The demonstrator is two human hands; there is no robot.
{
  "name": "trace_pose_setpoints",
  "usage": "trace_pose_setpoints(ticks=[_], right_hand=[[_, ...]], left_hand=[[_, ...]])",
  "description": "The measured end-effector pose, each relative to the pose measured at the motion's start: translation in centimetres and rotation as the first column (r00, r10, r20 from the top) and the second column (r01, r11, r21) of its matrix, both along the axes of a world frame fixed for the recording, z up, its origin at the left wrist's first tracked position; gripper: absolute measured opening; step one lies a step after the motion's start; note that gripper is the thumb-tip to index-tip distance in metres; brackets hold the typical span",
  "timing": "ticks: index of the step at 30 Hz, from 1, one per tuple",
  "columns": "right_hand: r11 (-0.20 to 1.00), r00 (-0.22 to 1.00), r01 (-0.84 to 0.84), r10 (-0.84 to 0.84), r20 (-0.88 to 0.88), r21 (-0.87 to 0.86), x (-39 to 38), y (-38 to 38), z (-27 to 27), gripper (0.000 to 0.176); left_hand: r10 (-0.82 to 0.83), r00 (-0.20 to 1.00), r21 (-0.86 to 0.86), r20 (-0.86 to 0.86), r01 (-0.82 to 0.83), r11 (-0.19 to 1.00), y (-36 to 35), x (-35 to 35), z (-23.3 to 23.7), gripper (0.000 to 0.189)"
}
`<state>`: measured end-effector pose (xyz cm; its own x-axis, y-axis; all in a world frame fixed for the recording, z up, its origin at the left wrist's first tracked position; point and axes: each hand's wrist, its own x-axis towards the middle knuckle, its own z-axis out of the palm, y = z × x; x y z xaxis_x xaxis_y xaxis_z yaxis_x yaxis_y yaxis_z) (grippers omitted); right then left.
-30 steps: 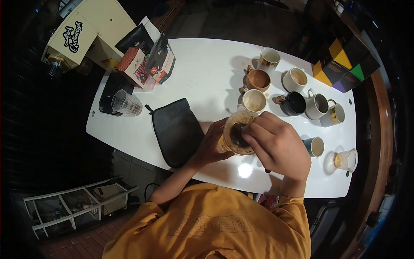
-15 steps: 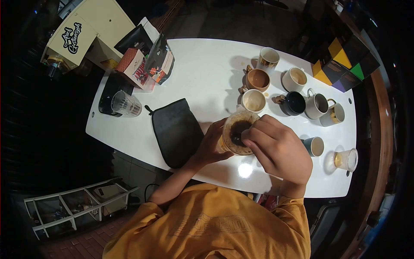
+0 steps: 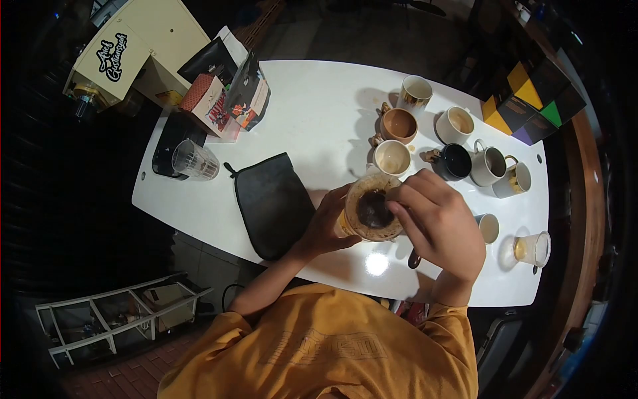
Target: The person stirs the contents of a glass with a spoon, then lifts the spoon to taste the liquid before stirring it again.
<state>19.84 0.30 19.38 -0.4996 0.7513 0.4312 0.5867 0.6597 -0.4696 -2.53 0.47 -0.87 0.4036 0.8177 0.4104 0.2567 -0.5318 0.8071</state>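
My left hand [image 3: 330, 223] is wrapped round a cup [image 3: 384, 232] and holds it tilted toward me, over the near side of the table. Dark coffee [image 3: 373, 209] lies in it, with brown residue clinging to the inner wall. Over the cup's right rim, my right hand [image 3: 442, 226] is closed in a pinch, fingertips just inside the opening. From under that palm pokes the rounded dark-brown end of a utensil [image 3: 415, 258]; the rest of it is hidden. Beyond the cup stands a cream mug [image 3: 392, 157], close to its far rim.
Several mugs, including a black one [image 3: 453, 162] and a brown one [image 3: 399, 125], stand at the right. A plastic cup [image 3: 533, 249] is near the right edge. Left of my hands are a black pouch [image 3: 272, 206], a clear glass [image 3: 196, 161] and coffee bags [image 3: 247, 93].
My right hand has shifted slightly right and up over the cup, and the dark utensil end now shows beneath it. The cup has moved slightly right in my left hand.
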Motion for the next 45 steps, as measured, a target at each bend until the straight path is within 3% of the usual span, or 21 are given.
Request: trace_pose_setpoints(ticks=[5,14,16,20,29,37,39,45], right_hand=[[0.996,0.998,-0.056,0.054,-0.02,-0.072,-0.6,-0.2,-0.3,0.008],[0.998,0.985,-0.058,0.063,-0.158,0.04,-0.2,-0.1,0.5,0.008],[0.989,0.982,-0.148,0.145,-0.124,-0.017,-0.1,-0.1,0.1,0.007],[0.989,0.988,-0.14,0.136,-0.069,-0.053,-0.2,0.1,-0.2,0.007],[0.999,0.997,-0.026,0.029,-0.079,0.034,0.7,0.0,0.8,0.007],[0.993,0.996,-0.084,0.083,-0.014,-0.084,-0.3,-0.1,0.0,0.008],[0.994,0.996,-0.084,0.083,-0.02,-0.067,-0.1,-0.2,-0.1,0.007],[0.998,0.992,-0.064,0.065,-0.112,0.011,0.2,-0.4,0.7,0.008]], left_hand=[[0.0,1.0,-0.033,-0.007,0.0,0.999,0.1,-0.1,-0.3,0.085],[0.006,1.0,-0.042,-0.015,-0.007,0.999,0.1,-0.2,-0.6,0.086],[0.009,1.0,-0.042,-0.024,-0.01,0.999,0.0,-0.1,-0.6,0.086],[-0.005,1.0,-0.077,0.008,0.006,0.997,0.0,0.0,-0.2,0.086],[-0.006,1.0,-0.055,0.007,0.006,0.998,0.0,0.0,-0.1,0.087],[-0.01,1.0,0.0,-0.004,0.01,1.0,0.1,-0.1,-0.4,0.086],[-0.009,1.0,-0.067,0.017,0.01,0.998,-0.1,-0.1,-0.3,0.086],[-0.01,1.0,-0.024,0.009,0.01,1.0,0.1,-0.1,-0.4,0.086]])
